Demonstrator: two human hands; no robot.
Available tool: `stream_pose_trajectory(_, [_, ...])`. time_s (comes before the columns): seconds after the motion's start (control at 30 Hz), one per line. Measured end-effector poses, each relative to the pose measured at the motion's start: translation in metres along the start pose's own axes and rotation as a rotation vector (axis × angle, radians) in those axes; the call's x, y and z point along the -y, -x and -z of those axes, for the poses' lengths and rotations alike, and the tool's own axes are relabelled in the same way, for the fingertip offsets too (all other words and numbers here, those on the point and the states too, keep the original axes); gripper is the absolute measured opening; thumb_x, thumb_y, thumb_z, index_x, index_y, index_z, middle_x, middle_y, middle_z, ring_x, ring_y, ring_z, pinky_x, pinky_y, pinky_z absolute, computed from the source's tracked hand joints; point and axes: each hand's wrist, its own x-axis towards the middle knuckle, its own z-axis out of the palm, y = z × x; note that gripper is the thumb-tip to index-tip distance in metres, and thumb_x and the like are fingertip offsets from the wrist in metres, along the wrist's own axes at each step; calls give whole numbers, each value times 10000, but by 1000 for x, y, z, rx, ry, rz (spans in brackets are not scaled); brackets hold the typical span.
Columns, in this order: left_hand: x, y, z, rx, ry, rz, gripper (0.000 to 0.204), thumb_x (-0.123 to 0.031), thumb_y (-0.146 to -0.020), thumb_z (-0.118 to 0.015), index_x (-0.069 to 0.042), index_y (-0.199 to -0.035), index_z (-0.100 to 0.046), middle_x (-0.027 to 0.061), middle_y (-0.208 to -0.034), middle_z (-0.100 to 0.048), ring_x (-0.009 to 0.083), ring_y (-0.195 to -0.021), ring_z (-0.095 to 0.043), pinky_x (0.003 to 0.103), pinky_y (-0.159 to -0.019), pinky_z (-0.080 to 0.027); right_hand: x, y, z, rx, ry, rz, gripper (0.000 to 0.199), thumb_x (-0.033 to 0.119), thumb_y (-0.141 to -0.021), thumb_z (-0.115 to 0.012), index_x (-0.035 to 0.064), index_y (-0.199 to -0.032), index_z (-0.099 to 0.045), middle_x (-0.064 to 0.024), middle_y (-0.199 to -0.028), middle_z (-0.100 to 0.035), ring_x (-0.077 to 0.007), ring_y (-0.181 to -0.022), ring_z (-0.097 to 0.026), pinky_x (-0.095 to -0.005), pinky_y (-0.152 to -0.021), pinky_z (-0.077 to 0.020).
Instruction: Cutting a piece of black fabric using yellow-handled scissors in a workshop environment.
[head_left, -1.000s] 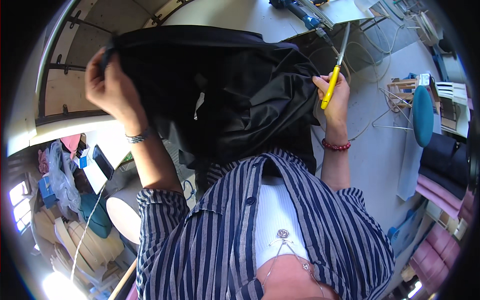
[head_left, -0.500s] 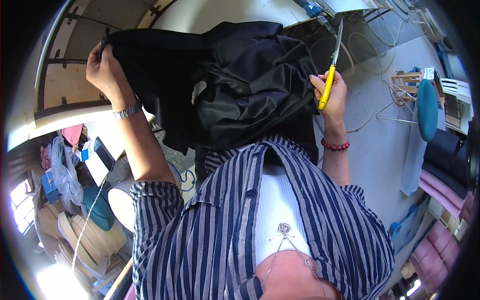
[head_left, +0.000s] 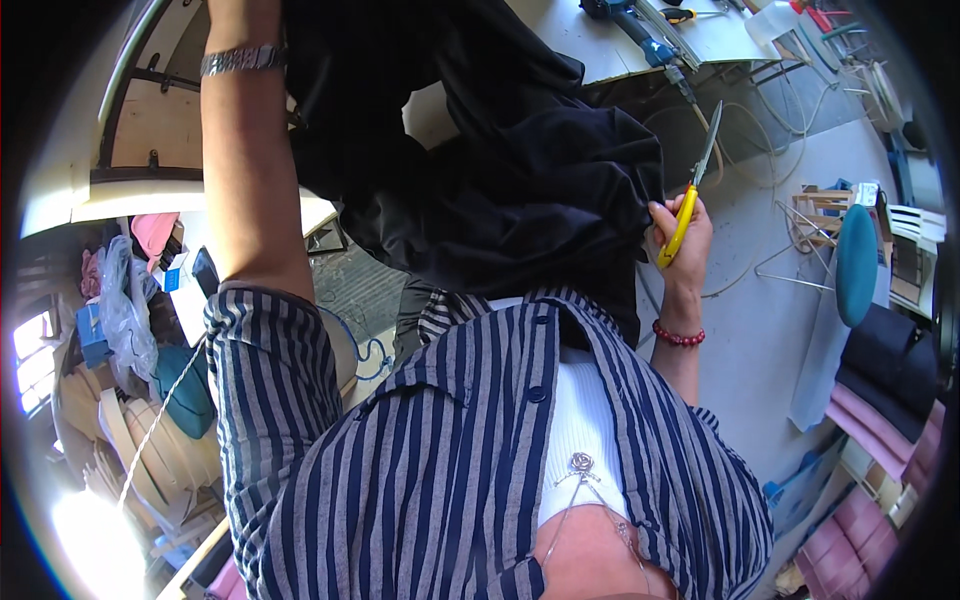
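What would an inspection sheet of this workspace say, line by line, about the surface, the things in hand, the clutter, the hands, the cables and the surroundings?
Surface: pale worktable at top, partly hidden by the cloth.
Job's things: large black fabric garment held up; yellow-handled scissors, blades pointing up.
Clutter: blue power tool and white plastic bottle on the table; wire hangers on the floor.
Hands: right hand grips the scissors and pinches the garment's edge; left hand is out of frame above a metal wristwatch.
Cables: pale cords looping over the grey floor.
Surroundings: teal padded stool, pink and dark folded cloth at right, bags and boxes at left.
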Motion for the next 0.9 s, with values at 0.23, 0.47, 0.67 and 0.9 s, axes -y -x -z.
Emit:
stream_pose_trajectory(0.23, [3, -2, -17, 45, -66, 77, 90, -3, -770, -588, -5, -844, -638, 36, -804, -613, 126, -736, -556, 222, -673, -438, -6, 9, 3, 0, 153, -52, 213, -3, -781, -664, 78, -795, -468, 5, -593, -471, -57, -428, -422, -165, -397, -341])
stream_pose_trajectory(0.47, [-28, -7, -5, 61, -104, 17, 211, -85, -784, -601, 46, -947, -619, 74, -924, -610, 170, -824, -549, 272, -736, -436, -10, -2, 14, -28, 81, 29, 230, 17, -781, -678, 83, -786, -458, 7, -587, -472, -58, -383, -392, -158, -372, -314])
stream_pose_trajectory(0.67, [-65, 1, -8, 160, -287, -83, 179, -109, -829, -586, 16, -943, -647, -4, -809, -623, 88, -724, -551, 226, -672, -438, 7, -9, 5, -149, 346, 169, 283, 109, -738, -747, -6, -924, -567, -44, -775, -618, -113, -676, -577, -231, -651, -473])
stream_pose_trajectory(0.9, [-101, -9, 6, 160, -180, 19, 273, -118, -831, -589, 43, -1049, -626, 112, -963, -657, 161, -881, -615, 241, -795, -460, 39, -71, -48, 67, 115, 61, 307, 85, -774, -705, -15, -1015, -544, -117, -947, -646, -59, -583, -545, -159, -450, -398])
